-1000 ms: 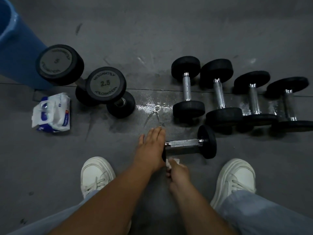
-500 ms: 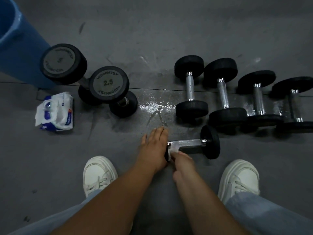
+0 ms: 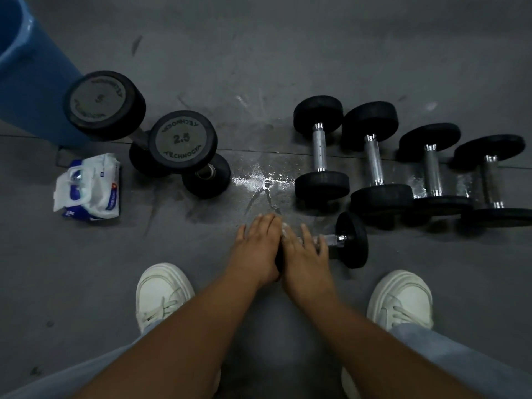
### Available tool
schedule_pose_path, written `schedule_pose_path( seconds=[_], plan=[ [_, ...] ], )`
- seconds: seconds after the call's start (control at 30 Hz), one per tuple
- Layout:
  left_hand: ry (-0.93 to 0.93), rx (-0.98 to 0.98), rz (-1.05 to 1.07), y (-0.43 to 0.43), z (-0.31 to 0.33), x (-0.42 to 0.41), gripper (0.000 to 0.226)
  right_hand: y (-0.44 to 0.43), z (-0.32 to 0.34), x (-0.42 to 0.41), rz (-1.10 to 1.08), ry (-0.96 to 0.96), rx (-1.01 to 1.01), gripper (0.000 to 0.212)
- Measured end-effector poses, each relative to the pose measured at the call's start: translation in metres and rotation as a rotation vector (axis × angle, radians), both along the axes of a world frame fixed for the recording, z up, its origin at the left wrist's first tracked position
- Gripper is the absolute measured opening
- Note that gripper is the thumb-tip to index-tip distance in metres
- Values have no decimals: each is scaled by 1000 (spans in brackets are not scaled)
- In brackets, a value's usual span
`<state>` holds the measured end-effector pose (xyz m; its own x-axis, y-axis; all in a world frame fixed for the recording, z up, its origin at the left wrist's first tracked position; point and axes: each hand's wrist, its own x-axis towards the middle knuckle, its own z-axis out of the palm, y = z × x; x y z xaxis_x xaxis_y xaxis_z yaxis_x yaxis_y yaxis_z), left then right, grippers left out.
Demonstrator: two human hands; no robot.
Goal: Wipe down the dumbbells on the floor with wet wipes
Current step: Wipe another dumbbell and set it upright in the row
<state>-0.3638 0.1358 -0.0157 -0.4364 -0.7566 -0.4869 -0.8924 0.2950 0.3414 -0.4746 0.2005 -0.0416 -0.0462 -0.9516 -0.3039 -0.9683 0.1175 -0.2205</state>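
Near: white shoes [image 3: 161, 292] planted on grey floor [image 3: 288, 53], forearms reaching fwd btwn them. Just ahead of the shoes lies the dumbbell [image 3: 352, 240], long axis running L–R. One black head points R; the other is hidden under L hand [image 3: 259, 249]. L hand rests flat on that head, fingers straight, gripping nothing. R hand [image 3: 305, 254] lies over the chrome handle, fingers spread & straight, pressing a wet wipe [image 3: 285, 226]; only a white scrap shows. Beyond: wet patch [image 3: 253, 180]. Far R: row of four dumbbells [image 3: 319, 151] side by side, axes near-to-far. Far L: wipes pack [image 3: 89, 188], two bigger dumbbells [image 3: 184, 142] up on end, one marked 2.5, blue bin [image 3: 28, 96] behind.
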Motion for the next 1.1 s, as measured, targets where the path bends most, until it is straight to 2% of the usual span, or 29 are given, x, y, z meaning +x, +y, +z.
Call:
schedule_pose_path(
  seconds=[0.07,0.17,0.27,0.4,0.5,0.63,0.7,0.77,0.83,0.87,0.93,0.97,1.03,1.1],
  plan=[
    [-13,20,-13,1,1,1,103,5,3,0,-31,15,57,72],
    [-13,30,-7,3,3,0,106,30,9,-4,31,34,34,75],
    [-22,16,-13,-2,4,0,104,8,2,-11,81,103,-26,71],
    [-22,16,-16,3,6,1,101,8,8,-3,8,69,35,67],
    [-30,26,-15,0,4,-1,101,14,15,-6,45,71,34,65],
    [-43,20,-17,-4,2,-1,102,-29,17,-14,18,2,71,48],
    [-27,22,-12,-4,1,-1,101,-24,22,-12,-39,-66,-3,32],
    [-18,21,-3,-8,0,-1,105,-3,19,-10,-193,-149,-152,20],
    [-26,24,-18,-12,0,-1,111,25,14,4,-478,-350,-138,14],
    [-35,25,-33,-13,0,-1,114,31,11,14,-706,-525,-70,13],
    [-41,27,-42,-11,1,0,115,15,5,29,-1311,-1053,74,13],
    [-34,29,-35,-8,1,0,111,3,-4,33,-1524,-1280,139,13],
    [-15,15,-12,-4,-1,-1,103,-16,-9,36,-1724,-1499,207,16],
    [-13,11,-5,-6,-1,-2,103,-17,-3,45,-1795,-1566,187,20]
  ],
)
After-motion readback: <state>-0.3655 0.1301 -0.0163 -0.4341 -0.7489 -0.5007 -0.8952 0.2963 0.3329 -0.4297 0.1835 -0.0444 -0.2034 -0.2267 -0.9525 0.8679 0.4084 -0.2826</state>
